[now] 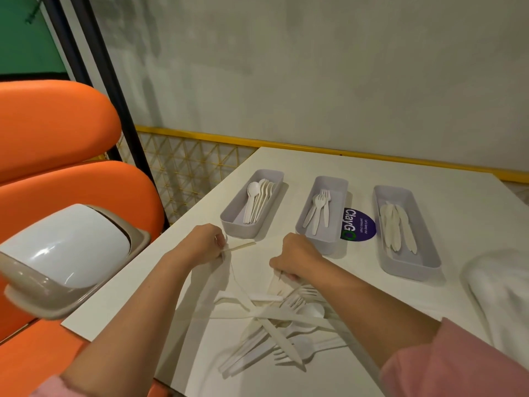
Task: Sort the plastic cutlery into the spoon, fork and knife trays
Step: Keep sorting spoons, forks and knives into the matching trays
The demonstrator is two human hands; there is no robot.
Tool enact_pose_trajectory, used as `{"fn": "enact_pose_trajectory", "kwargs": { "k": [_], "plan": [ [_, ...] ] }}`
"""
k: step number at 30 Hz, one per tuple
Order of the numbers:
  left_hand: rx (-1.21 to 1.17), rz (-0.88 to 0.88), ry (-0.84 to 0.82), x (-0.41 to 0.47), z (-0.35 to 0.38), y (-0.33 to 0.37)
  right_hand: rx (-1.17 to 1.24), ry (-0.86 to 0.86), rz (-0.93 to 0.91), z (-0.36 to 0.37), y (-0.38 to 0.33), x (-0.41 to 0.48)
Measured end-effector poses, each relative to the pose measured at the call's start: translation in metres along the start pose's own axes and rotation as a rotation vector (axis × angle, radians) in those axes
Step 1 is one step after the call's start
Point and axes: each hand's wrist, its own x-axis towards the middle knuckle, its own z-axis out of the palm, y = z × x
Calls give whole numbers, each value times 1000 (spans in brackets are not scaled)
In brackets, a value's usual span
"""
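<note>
Three grey trays stand in a row on the white table: the spoon tray point(229, 222) at left, the fork tray point(340, 213) in the middle, the knife tray point(383, 253) at right, each with several pieces inside. My left hand point(203, 243) grips a white plastic handle point(243, 246) just in front of the spoon tray; which kind of piece it is stays hidden. My right hand point(297, 259) pinches white cutlery point(279, 285) at the far edge of the loose pile point(274, 328) of mixed spoons, forks and knives.
A purple round sticker point(360, 224) lies between the fork and knife trays. A white cloth-like thing point(503, 299) sits at the table's right edge. A white and beige bin lid point(65, 253) and orange seats point(57, 173) stand to the left. The wall is behind the table.
</note>
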Motion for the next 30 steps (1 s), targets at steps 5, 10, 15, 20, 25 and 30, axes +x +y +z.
{"fn": "enact_pose_trajectory", "kwargs": {
  "k": [5,10,15,20,25,30],
  "plan": [
    [12,66,-12,-7,0,4,58,50,34,6,0,0],
    [-50,76,50,-14,-1,11,161,95,56,9,1,-1],
    [-299,60,151,-22,-3,21,296,195,-18,11,0,-1],
    [-613,49,194,-32,-9,40,527,314,-210,-2,-13,-10],
    [-1099,15,96,-42,-13,59,534,285,-353,-10,-27,-24],
    [-1272,-14,25,-51,-12,73,516,192,-380,-11,-35,-33]
  ]
}}
